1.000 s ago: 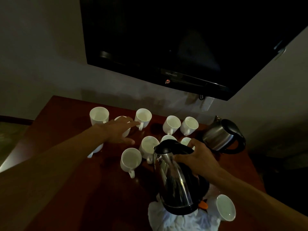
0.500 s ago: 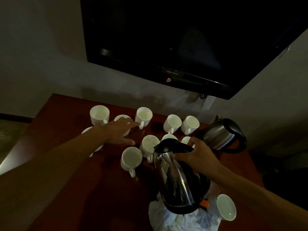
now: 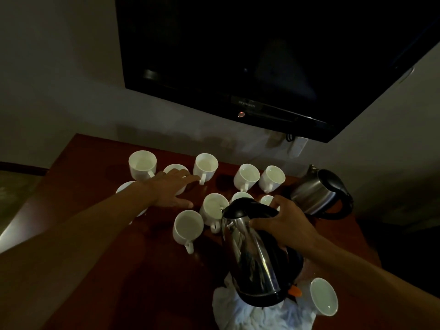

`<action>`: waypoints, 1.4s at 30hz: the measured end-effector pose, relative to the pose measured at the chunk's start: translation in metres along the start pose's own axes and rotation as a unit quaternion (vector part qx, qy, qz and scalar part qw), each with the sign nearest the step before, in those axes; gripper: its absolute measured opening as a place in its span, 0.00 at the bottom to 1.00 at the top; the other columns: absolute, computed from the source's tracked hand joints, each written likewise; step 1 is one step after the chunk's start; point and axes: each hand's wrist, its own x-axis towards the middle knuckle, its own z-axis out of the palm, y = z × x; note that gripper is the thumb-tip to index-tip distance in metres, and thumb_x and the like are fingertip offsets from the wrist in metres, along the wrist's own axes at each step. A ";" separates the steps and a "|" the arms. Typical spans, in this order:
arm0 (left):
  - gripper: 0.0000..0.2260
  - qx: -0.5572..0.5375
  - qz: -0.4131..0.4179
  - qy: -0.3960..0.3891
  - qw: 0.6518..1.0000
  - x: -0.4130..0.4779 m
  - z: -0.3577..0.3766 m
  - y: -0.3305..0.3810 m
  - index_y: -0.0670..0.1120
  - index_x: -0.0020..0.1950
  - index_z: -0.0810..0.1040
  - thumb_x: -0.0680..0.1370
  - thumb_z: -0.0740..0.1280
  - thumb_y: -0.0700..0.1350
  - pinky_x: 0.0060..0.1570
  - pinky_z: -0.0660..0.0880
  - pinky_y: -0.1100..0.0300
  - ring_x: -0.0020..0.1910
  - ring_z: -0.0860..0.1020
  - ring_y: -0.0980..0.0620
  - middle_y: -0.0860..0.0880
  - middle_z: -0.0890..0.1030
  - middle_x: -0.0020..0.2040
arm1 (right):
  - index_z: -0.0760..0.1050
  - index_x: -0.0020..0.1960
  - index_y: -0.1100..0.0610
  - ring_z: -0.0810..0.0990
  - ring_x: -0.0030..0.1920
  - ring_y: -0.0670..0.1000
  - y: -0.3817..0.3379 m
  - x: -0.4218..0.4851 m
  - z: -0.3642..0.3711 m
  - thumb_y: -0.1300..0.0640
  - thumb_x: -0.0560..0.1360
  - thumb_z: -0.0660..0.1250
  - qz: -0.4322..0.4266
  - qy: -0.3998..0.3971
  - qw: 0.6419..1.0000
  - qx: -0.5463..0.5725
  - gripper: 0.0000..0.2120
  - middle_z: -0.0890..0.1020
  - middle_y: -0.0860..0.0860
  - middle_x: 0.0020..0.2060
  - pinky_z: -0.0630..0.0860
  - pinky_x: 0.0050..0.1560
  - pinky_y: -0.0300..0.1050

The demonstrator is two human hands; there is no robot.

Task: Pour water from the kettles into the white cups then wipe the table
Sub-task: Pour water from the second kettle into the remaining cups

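Note:
My right hand grips the handle of a steel kettle with a black lid, tilted with its spout over a white cup. My left hand lies flat, fingers spread, over a cup in the back group. Several white cups stand on the red-brown table: one nearest me, others further back. A white cloth lies under the kettle at the front.
A second steel kettle stands at the back right. Another white cup sits at the front right beside the cloth. A dark wall-mounted television hangs above the table's far edge.
Both hands hold nearly the same places. The kettle has tipped slightly further toward the cup beneath its spout.

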 end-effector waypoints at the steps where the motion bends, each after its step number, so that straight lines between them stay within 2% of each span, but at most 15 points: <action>1: 0.38 0.001 -0.002 0.000 1.000 0.000 0.001 0.000 0.60 0.80 0.49 0.76 0.65 0.67 0.74 0.60 0.39 0.79 0.56 0.46 0.50 0.55 0.81 | 0.72 0.47 0.54 0.85 0.42 0.55 -0.001 -0.001 -0.001 0.53 0.71 0.78 0.000 -0.004 1.000 -0.002 0.15 0.83 0.53 0.42 0.84 0.44 0.49; 11: 0.39 -0.006 0.005 0.003 1.000 0.000 0.001 -0.005 0.60 0.80 0.50 0.75 0.65 0.67 0.73 0.62 0.40 0.78 0.57 0.46 0.50 0.56 0.81 | 0.72 0.51 0.56 0.85 0.44 0.57 0.005 -0.004 0.001 0.50 0.70 0.78 0.012 0.001 1.000 0.008 0.18 0.83 0.55 0.46 0.84 0.48 0.57; 21: 0.38 0.005 0.006 0.004 1.000 0.001 -0.003 0.001 0.58 0.81 0.51 0.76 0.65 0.65 0.74 0.61 0.42 0.79 0.56 0.47 0.50 0.56 0.81 | 0.73 0.50 0.56 0.84 0.42 0.54 0.012 -0.005 0.002 0.49 0.68 0.80 0.013 0.021 0.999 0.020 0.20 0.83 0.54 0.44 0.84 0.45 0.56; 25: 0.38 0.004 0.014 0.002 1.000 0.000 -0.004 0.001 0.59 0.80 0.51 0.76 0.65 0.66 0.73 0.62 0.42 0.78 0.57 0.47 0.50 0.56 0.80 | 0.73 0.49 0.55 0.84 0.40 0.53 0.017 -0.005 0.002 0.48 0.68 0.79 0.013 0.019 0.999 0.022 0.20 0.83 0.55 0.43 0.84 0.43 0.52; 28: 0.38 0.007 0.013 -0.001 1.000 -0.001 -0.006 0.005 0.59 0.80 0.51 0.77 0.65 0.65 0.73 0.62 0.43 0.78 0.57 0.47 0.50 0.56 0.81 | 0.72 0.48 0.55 0.83 0.37 0.52 0.020 -0.005 0.001 0.47 0.68 0.79 0.016 0.019 0.999 0.029 0.20 0.83 0.54 0.42 0.79 0.35 0.44; 30: 0.37 0.011 0.012 -0.002 1.000 -0.001 -0.008 0.008 0.58 0.81 0.51 0.77 0.65 0.64 0.74 0.62 0.43 0.78 0.56 0.47 0.49 0.56 0.81 | 0.72 0.48 0.54 0.83 0.37 0.50 0.022 -0.005 0.000 0.46 0.67 0.80 0.014 0.026 0.999 0.044 0.21 0.83 0.53 0.42 0.76 0.33 0.41; 35: 0.37 0.007 0.020 0.012 1.000 0.002 -0.008 0.008 0.59 0.80 0.52 0.77 0.66 0.64 0.74 0.62 0.45 0.78 0.57 0.48 0.51 0.57 0.80 | 0.73 0.49 0.55 0.83 0.29 0.49 0.027 -0.012 -0.002 0.48 0.68 0.80 0.019 0.035 0.993 0.109 0.20 0.84 0.54 0.40 0.76 0.27 0.38; 42: 0.36 0.002 0.033 0.031 0.999 0.003 -0.011 0.012 0.60 0.79 0.53 0.76 0.66 0.65 0.73 0.62 0.46 0.76 0.61 0.49 0.53 0.61 0.78 | 0.73 0.50 0.56 0.84 0.30 0.50 0.027 -0.023 -0.005 0.51 0.67 0.80 0.016 0.064 0.980 0.186 0.19 0.84 0.55 0.40 0.76 0.27 0.37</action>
